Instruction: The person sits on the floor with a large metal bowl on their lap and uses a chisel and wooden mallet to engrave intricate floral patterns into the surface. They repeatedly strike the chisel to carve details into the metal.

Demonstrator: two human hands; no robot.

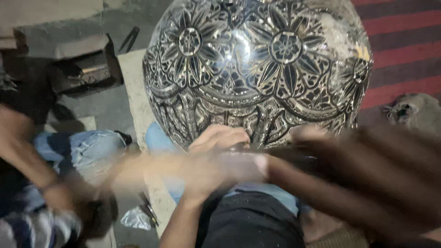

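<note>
Mid-work on the big engraved metal dish (257,69) – it leans on my lap, pattern facing up at me. My left hand (220,142) rests curled on its lower rim, gripping nothing I can see. Right hand (367,179) is a blur, grip can't tell. Next touch needs steadying first. Tight on the left – another person's arm (27,156) nearby; rug (404,50) side is freer.

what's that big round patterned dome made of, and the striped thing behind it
The dome looks like polished metal, perhaps silver-toned or plated: it throws bright glare, and its flower and leaf patterns read as engraved lines with dark fill. The exact metal cannot be told. The striped thing looks like woven cloth or a rug: matte red and dark bands, no shine. The left hand rests against the dome's lower edge.
</note>
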